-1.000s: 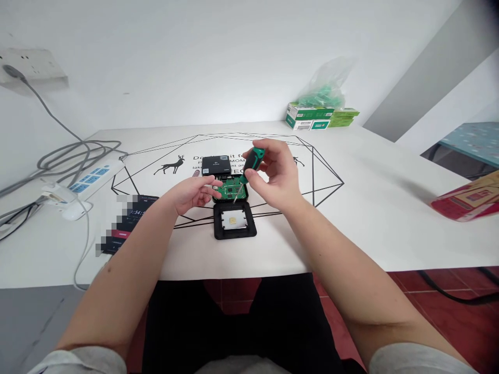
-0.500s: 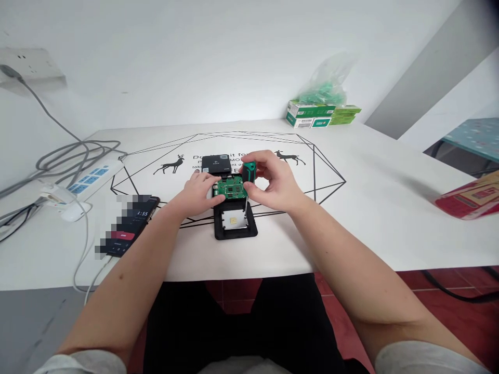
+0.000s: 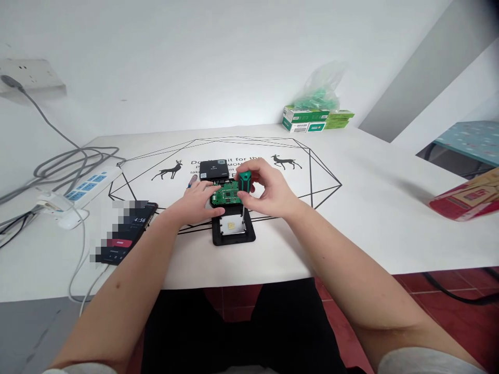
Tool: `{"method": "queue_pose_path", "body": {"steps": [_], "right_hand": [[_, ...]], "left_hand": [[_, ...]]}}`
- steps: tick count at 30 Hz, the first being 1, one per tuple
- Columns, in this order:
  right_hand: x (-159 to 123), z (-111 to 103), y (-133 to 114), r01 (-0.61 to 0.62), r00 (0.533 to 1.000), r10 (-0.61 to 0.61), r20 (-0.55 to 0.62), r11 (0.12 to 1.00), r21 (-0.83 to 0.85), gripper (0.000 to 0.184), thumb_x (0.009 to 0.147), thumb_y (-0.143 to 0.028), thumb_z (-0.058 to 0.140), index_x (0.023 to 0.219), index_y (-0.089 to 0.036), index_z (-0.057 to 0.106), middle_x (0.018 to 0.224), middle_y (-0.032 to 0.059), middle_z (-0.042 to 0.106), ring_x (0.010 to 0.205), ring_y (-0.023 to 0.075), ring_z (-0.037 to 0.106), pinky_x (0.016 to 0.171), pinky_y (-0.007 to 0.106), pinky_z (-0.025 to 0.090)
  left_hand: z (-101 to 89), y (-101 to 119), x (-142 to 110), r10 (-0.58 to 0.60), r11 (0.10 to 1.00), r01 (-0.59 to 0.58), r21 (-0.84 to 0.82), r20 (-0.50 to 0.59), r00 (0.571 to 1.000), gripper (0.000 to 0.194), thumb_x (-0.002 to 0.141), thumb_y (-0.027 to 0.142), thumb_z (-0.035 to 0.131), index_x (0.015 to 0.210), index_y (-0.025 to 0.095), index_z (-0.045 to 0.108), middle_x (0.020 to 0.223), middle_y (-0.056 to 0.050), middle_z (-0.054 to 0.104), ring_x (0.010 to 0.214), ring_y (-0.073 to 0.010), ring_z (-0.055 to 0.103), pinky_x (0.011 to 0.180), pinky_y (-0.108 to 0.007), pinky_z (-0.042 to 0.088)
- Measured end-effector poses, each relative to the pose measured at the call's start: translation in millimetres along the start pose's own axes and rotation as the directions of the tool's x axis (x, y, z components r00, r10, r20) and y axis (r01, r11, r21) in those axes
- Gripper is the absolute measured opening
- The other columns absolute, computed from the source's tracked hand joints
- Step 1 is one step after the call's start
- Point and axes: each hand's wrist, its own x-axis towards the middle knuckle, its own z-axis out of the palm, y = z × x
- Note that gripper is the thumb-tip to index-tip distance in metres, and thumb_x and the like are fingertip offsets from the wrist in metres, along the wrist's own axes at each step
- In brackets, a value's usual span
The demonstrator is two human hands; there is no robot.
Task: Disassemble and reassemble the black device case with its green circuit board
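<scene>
A green circuit board (image 3: 228,194) sits in a black housing in the middle of the table. My left hand (image 3: 194,202) steadies its left side, thumb at the near edge and fingers over the top. Wrapped around the handle of a green and black screwdriver (image 3: 245,182), my right hand (image 3: 270,193) keeps it upright. The shaft points down to the right side of a silver metal plate (image 3: 233,225), which lies on a black cover (image 3: 234,241) in front of the board. Behind the board is a black square case (image 3: 213,170) with small stickers.
A phone (image 3: 134,228) with a lit screen lies left of my forearm. Beyond it are a white power strip (image 3: 91,183) and coiled grey cable (image 3: 78,156). Green and white boxes (image 3: 306,119) under a plastic bag (image 3: 322,88) stand at the back; a red package (image 3: 465,197) is at right.
The view has shifted slightly. My right hand still holds the screwdriver, its handle now a little more upright. My left thumb has slid toward the board's near edge.
</scene>
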Motion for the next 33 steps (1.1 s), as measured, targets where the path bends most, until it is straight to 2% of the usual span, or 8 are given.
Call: {"method": "queue_pose_path", "body": {"steps": [3, 8, 15, 19, 24, 28, 30, 33], "right_hand": [[0.2, -0.6, -1.8, 0.047, 0.999, -0.047, -0.025, 0.999, 0.007, 0.033, 0.093, -0.027, 0.076, 0.124, -0.027, 0.066, 0.107, 0.0038, 0.077, 0.077, 0.0143, 0.068, 0.066, 0.031, 0.058], [0.4, -2.1, -2.4, 0.074, 0.994, -0.073, -0.076, 0.997, 0.001, 0.022, 0.107, -0.033, 0.057, 0.120, -0.027, 0.074, 0.101, 0.0047, 0.078, 0.077, 0.0168, 0.070, 0.075, 0.037, 0.062], [3.1, 6.1, -1.7, 0.090, 0.985, -0.085, -0.147, 0.995, 0.029, 0.021, 0.094, -0.033, 0.080, 0.107, -0.028, 0.064, 0.087, -0.0019, 0.065, 0.072, 0.0143, 0.058, 0.066, 0.033, 0.053], [2.4, 11.8, -1.1, 0.038, 0.978, -0.017, -0.206, 0.994, 0.099, 0.029, 0.093, -0.032, 0.083, 0.104, -0.029, 0.057, 0.094, -0.0016, 0.067, 0.077, 0.0144, 0.062, 0.069, 0.032, 0.055], [-0.4, 13.6, 0.1, 0.033, 0.975, -0.023, -0.220, 0.999, 0.042, 0.033, 0.089, -0.042, 0.090, 0.104, -0.029, 0.063, 0.096, 0.0004, 0.075, 0.083, 0.0175, 0.071, 0.067, 0.033, 0.057], [-1.6, 8.9, -0.9, 0.064, 0.982, -0.063, -0.181, 0.998, 0.001, 0.017, 0.106, -0.040, 0.069, 0.117, -0.028, 0.074, 0.107, 0.0053, 0.083, 0.091, 0.0195, 0.077, 0.073, 0.037, 0.062], [-0.9, 6.7, -1.9, 0.079, 0.980, -0.081, -0.183, 0.997, -0.017, 0.024, 0.112, -0.033, 0.054, 0.120, -0.029, 0.077, 0.109, 0.0061, 0.084, 0.097, 0.0202, 0.078, 0.082, 0.041, 0.064], [1.5, 6.5, -2.5, 0.077, 0.976, -0.086, -0.200, 0.996, -0.052, 0.024, 0.111, -0.035, 0.056, 0.117, -0.028, 0.077, 0.096, 0.0047, 0.079, 0.085, 0.0196, 0.073, 0.077, 0.041, 0.061]], "left_hand": [[2.1, -2.7, 0.7, 0.000, 1.000, 0.000, -0.001, -0.006, 1.000, 0.092, 0.095, 0.079, 0.054, 0.171, 0.027, 0.048, 0.177, -0.014, 0.041, 0.172, -0.0472, 0.011, 0.137, -0.068, 0.021], [4.9, -6.8, 1.8, -0.008, 1.000, 0.008, 0.001, 0.003, 1.000, 0.092, 0.096, 0.080, 0.055, 0.171, 0.027, 0.048, 0.178, -0.013, 0.039, 0.172, -0.0481, 0.011, 0.137, -0.068, 0.024], [6.6, -6.7, 2.3, -0.025, 1.000, 0.025, -0.006, -0.006, 1.000, 0.085, 0.096, 0.072, 0.059, 0.169, 0.028, 0.050, 0.178, -0.013, 0.040, 0.172, -0.0477, 0.012, 0.136, -0.068, 0.025], [5.1, -5.0, 1.1, -0.019, 1.000, 0.019, -0.020, 0.000, 1.000, 0.084, 0.097, 0.070, 0.059, 0.167, 0.026, 0.052, 0.178, -0.014, 0.040, 0.170, -0.0484, 0.018, 0.134, -0.068, 0.030], [4.6, -5.7, 0.7, 0.016, 1.000, -0.016, -0.021, -0.020, 1.000, 0.079, 0.098, 0.068, 0.058, 0.165, 0.027, 0.054, 0.175, -0.014, 0.043, 0.167, -0.0463, 0.027, 0.132, -0.065, 0.035], [6.4, -8.4, 2.3, 0.017, 1.000, -0.018, -0.025, -0.036, 0.999, 0.078, 0.098, 0.067, 0.058, 0.165, 0.027, 0.054, 0.175, -0.013, 0.044, 0.166, -0.0456, 0.029, 0.132, -0.063, 0.036], [7.3, -9.4, 2.9, 0.016, 1.000, -0.016, -0.022, -0.037, 0.999, 0.079, 0.099, 0.068, 0.058, 0.165, 0.027, 0.055, 0.175, -0.013, 0.044, 0.166, -0.0458, 0.029, 0.132, -0.063, 0.036], [8.5, -10.3, 3.2, 0.015, 1.000, -0.016, -0.023, -0.038, 0.999, 0.079, 0.098, 0.069, 0.057, 0.165, 0.027, 0.055, 0.176, -0.012, 0.044, 0.166, -0.0466, 0.029, 0.132, -0.063, 0.036]]}}
